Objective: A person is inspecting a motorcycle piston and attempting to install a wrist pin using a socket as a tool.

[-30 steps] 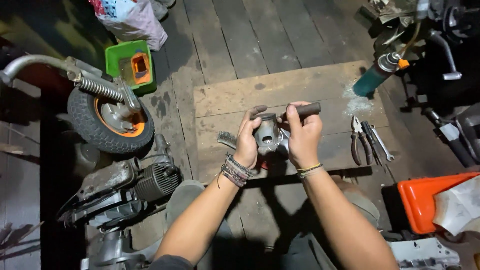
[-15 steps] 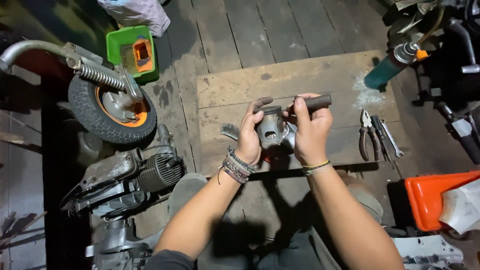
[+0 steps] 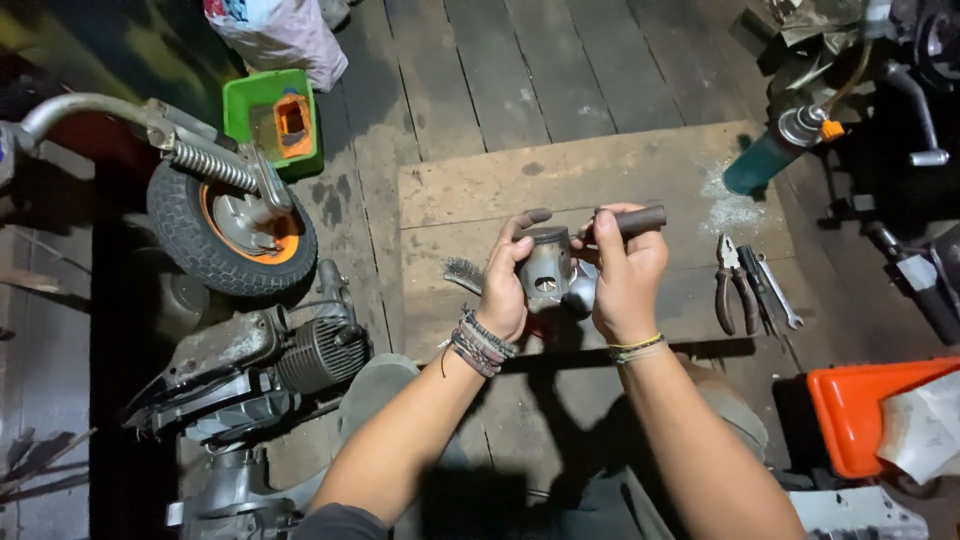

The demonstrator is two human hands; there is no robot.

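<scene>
My left hand [image 3: 505, 285] grips a grey metal piston [image 3: 546, 268] with a round hole in its side, held above a wooden board [image 3: 570, 180] on the plank floor. My right hand [image 3: 628, 275] is closed around a dark cylindrical handle [image 3: 640, 218] that sticks out to the right, with a rounded metal end [image 3: 580, 290] resting against the piston. Bracelets circle both wrists. A small wire brush [image 3: 462, 272] lies on the board just left of my left hand.
Pliers and a spanner [image 3: 745, 290] lie on the board at right. A small wheel with orange rim [image 3: 232, 232] and an engine [image 3: 255, 370] sit at left, a green box [image 3: 272, 118] behind. A teal can [image 3: 765, 160] stands far right, an orange tray [image 3: 865, 415] near right.
The two hands keep their hold on the piston and the handle. The view has shifted slightly, so the hands sit a little lower in the picture.
</scene>
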